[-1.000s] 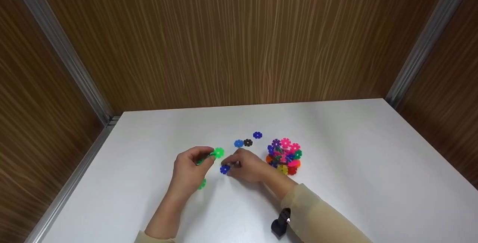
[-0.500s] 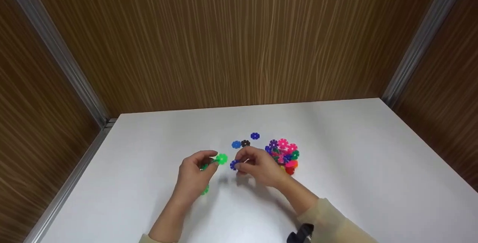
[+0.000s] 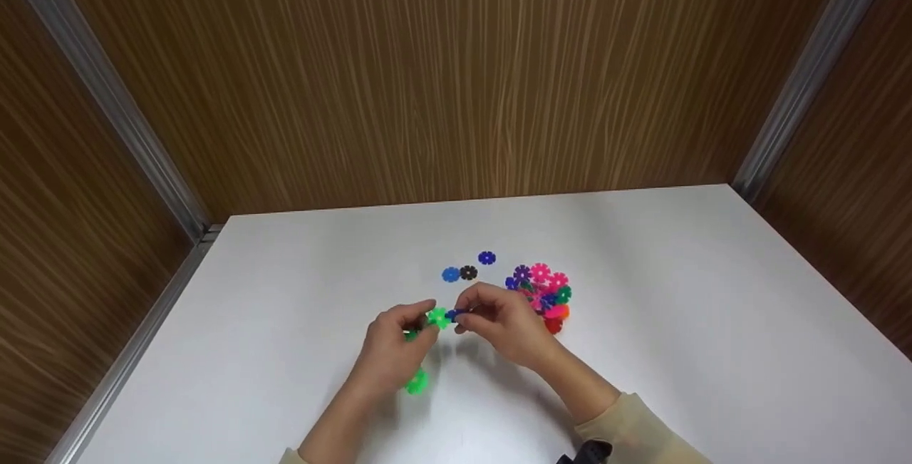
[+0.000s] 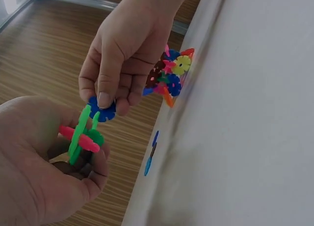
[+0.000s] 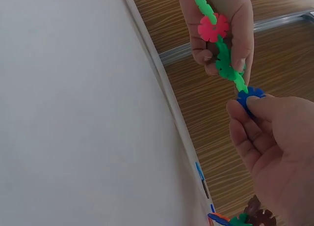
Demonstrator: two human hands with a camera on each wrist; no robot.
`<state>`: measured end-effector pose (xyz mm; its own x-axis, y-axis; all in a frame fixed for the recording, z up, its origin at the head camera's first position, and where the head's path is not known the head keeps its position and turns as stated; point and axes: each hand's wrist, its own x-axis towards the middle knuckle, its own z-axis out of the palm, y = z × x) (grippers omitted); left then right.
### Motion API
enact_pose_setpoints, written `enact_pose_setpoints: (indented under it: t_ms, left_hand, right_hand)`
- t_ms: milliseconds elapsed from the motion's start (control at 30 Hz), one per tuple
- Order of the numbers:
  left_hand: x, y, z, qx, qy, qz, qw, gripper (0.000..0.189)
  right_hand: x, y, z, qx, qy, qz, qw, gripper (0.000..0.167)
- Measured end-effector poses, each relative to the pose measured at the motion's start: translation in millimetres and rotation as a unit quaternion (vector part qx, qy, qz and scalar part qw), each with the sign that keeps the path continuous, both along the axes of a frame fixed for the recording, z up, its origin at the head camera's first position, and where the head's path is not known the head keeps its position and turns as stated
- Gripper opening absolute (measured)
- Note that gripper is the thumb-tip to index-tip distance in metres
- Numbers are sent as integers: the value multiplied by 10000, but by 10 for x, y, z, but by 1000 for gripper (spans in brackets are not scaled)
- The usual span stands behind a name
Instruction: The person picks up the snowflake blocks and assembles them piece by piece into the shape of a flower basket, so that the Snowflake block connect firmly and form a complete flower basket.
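In the head view, my left hand (image 3: 394,350) holds a chain of interlocking snowflake discs (image 3: 417,382) between thumb and fingers. The right wrist view shows the chain's pink disc (image 5: 213,28) and dark green disc (image 5: 223,64), with light green ones at both ends. My right hand (image 3: 511,327) pinches a dark blue snowflake disc (image 5: 251,99) by its edge. The blue disc meets the chain's end light green disc (image 3: 438,318); how deep their slots engage, I cannot tell. Both hands are raised off the white table (image 3: 641,350).
Beyond the right hand lies a heap of mixed-colour snowflake discs (image 3: 541,286). A light blue disc (image 3: 451,274), a black-brown disc (image 3: 468,272) and another dark blue disc (image 3: 486,258) lie loose farther back. Wood-grain panels (image 3: 470,79) wall the table's back and sides.
My right hand has lifted the dark blue disc from low over the table and brought it against the chain. The left hand has moved right and nearer with the chain.
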<state>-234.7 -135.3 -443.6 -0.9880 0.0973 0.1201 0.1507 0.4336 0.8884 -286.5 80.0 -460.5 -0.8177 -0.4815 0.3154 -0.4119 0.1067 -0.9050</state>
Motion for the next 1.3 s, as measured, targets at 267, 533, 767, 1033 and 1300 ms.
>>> enact_pose_setpoints:
  t_ms: [267, 533, 767, 1033, 1300]
  left_hand:
    - [0, -16, 7, -119, -18, -270, 9996, 35]
    - [47, 6, 27, 93, -116, -281, 9995, 35]
    - [45, 52, 17, 131, -144, -234, 9995, 34]
    - [26, 58, -11, 21, -387, -131, 9992, 36]
    - [21, -22, -1, 15, -297, 84, 9995, 34]
  right_hand:
    - [4, -12, -27, -128, 111, -42, 9998, 7]
    - [3, 5, -73, -435, 81, 104, 9990, 6]
    - [7, 21, -65, -461, 356, 74, 9983, 5]
    - [0, 42, -80, -151, 94, 25, 9998, 7]
    - [5, 77, -46, -165, -276, -98, 9994, 13]
